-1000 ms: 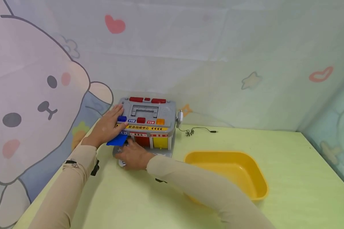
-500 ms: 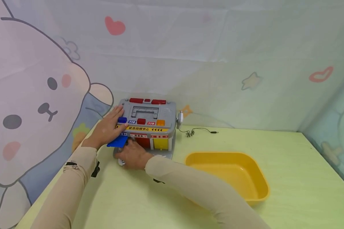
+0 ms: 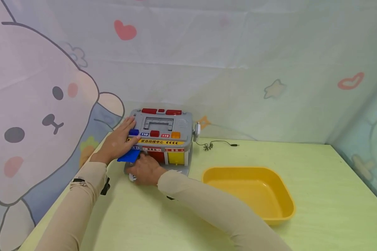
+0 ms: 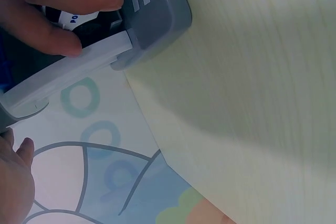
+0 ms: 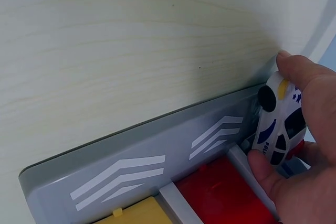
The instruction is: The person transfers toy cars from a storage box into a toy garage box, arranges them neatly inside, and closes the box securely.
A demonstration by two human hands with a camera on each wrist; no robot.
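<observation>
A grey toy rescue station (image 3: 183,123) stands against the back wall. My left hand (image 3: 115,143) rests on its top left corner, fingers extended. Below that hand a blue door flap (image 3: 128,156) sticks out, raised. My right hand (image 3: 146,169) is at the left bay, holding a white toy police car (image 5: 278,114) between thumb and fingers, as the right wrist view shows. The car sits at the bay's mouth on the grey ramp (image 5: 131,145); part of it is hidden behind the fingers. Beside it, the red door (image 5: 226,198) and yellow door (image 3: 176,157) are down.
A yellow basin (image 3: 254,190) sits on the pale green table (image 3: 326,195), right of the station and partly behind my right forearm. A thin black cable (image 3: 220,141) with a plug trails from the station's right side, where a grey-white knob (image 3: 197,129) sticks out.
The right forearm has shifted slightly left, with the right hand still at the left bay. My left hand stays on the station. The head view has tilted a little.
</observation>
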